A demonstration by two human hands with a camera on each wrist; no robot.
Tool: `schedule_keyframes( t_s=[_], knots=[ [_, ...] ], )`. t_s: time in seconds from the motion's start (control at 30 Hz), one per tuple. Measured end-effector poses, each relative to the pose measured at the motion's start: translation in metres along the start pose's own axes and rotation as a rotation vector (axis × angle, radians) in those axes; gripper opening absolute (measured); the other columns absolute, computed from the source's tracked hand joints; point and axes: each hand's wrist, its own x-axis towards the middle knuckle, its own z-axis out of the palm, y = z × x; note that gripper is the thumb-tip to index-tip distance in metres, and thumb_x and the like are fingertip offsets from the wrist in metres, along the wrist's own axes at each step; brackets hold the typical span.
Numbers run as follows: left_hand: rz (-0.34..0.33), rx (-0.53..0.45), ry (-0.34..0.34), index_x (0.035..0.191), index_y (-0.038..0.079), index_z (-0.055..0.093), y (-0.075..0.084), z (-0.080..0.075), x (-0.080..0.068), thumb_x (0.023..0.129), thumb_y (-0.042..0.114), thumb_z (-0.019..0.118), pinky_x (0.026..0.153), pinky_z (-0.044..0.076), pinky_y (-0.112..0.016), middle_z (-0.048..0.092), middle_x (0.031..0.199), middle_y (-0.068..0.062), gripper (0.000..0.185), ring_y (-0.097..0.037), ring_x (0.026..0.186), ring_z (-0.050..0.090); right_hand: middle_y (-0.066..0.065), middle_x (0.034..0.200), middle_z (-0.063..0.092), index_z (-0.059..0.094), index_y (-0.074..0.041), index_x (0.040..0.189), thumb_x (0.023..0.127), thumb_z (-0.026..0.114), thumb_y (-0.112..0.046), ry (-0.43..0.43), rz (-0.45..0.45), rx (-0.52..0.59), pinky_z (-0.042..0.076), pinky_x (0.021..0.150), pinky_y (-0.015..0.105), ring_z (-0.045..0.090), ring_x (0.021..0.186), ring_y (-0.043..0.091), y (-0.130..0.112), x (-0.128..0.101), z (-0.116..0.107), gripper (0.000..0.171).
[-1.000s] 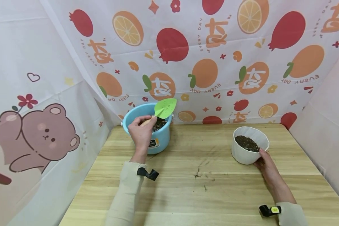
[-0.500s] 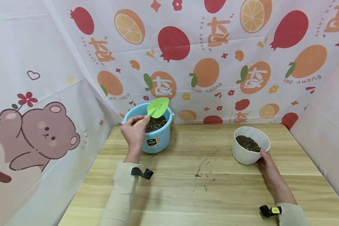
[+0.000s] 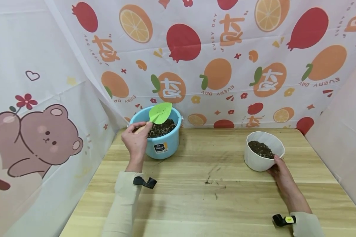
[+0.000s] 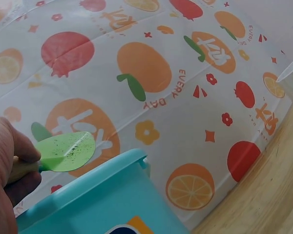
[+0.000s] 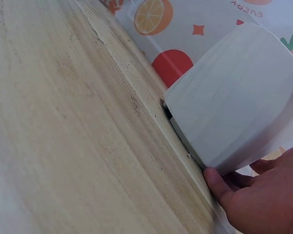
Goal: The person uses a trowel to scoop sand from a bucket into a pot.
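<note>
In the head view my left hand point(image 3: 134, 141) pinches the pale handle of a small green trowel point(image 3: 161, 113). The trowel's leaf-shaped blade is raised over a light blue bucket point(image 3: 172, 142) of dark soil point(image 3: 165, 128). Only a few dark specks show on the blade in the left wrist view point(image 4: 71, 150). On the right, my right hand point(image 3: 284, 181) holds a white faceted flowerpot point(image 3: 255, 162) by its near right side, thumb by the rim. Dark soil point(image 3: 260, 149) lies inside the pot. In the right wrist view, fingers touch the pot's lower edge.
Dark soil smears and crumbs point(image 3: 207, 179) mark the wooden table point(image 3: 192, 204) between bucket and pot. A fruit-print cloth point(image 3: 184, 42) hangs along the table's back edge. Another cloth with a bear print point(image 3: 48, 138) hangs at the left.
My left hand and the trowel have shifted left across the bucket, showing more of its soil and label. The right hand stays at the flowerpot.
</note>
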Motion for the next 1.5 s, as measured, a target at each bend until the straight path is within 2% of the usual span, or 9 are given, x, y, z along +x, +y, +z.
schedule_keyframes(
  t_s=[0.13,0.6,0.87,1.0,1.27,1.5],
  knots=[
    [-0.011,0.016,0.021,0.089,0.006,0.079,-0.001,-0.003,0.002,0.073,0.012,0.090,0.069,0.058,-0.019,0.070,0.082,0.007,0.020,-0.010,0.077,0.067,-0.027,0.112,0.055,0.040,-0.027,0.134,0.110,0.027,-0.046,0.009,0.003,-0.010,0.043,0.089,0.018,0.050,0.102,-0.008,-0.001,0.001,0.000,0.033],
    [0.042,0.076,0.047,0.087,0.004,0.079,-0.002,-0.010,0.007,0.074,0.012,0.088,0.064,0.056,-0.017,0.069,0.081,0.006,0.017,-0.006,0.071,0.066,-0.027,0.114,0.055,0.041,-0.026,0.136,0.111,0.027,-0.043,-0.010,-0.008,-0.005,0.045,0.089,0.017,0.050,0.103,-0.008,-0.002,0.001,0.000,0.034],
    [0.097,0.186,0.049,0.085,0.005,0.080,-0.002,-0.012,0.010,0.076,0.012,0.085,0.061,0.053,-0.016,0.070,0.085,0.001,0.013,-0.007,0.071,0.063,-0.026,0.118,0.056,0.039,-0.021,0.139,0.111,0.025,-0.041,-0.018,-0.033,0.004,0.044,0.089,0.017,0.050,0.106,-0.008,0.000,0.002,-0.001,0.038],
    [0.140,0.246,0.047,0.083,0.005,0.080,-0.001,-0.013,0.010,0.076,0.011,0.084,0.062,0.050,-0.016,0.072,0.086,-0.005,0.011,-0.006,0.071,0.062,-0.026,0.116,0.055,0.040,-0.023,0.137,0.110,0.027,-0.043,-0.011,-0.027,0.000,0.044,0.089,0.017,0.050,0.105,-0.008,0.000,0.001,-0.001,0.036],
    [0.246,0.345,0.026,0.084,0.003,0.080,0.001,-0.014,0.012,0.077,0.011,0.083,0.069,0.047,-0.019,0.076,0.087,-0.015,0.011,-0.019,0.078,0.066,-0.025,0.112,0.057,0.041,-0.026,0.133,0.110,0.027,-0.045,0.010,-0.017,0.000,0.045,0.090,0.016,0.051,0.104,-0.007,0.001,0.001,0.000,0.033],
    [0.302,0.415,0.006,0.085,0.001,0.079,-0.002,-0.022,0.013,0.078,0.008,0.082,0.082,0.049,-0.037,0.073,0.086,-0.019,0.010,-0.032,0.083,0.066,-0.025,0.113,0.056,0.041,-0.026,0.134,0.110,0.028,-0.046,0.011,-0.010,-0.006,0.045,0.090,0.015,0.051,0.104,-0.007,0.001,0.001,-0.001,0.034]
  ],
)
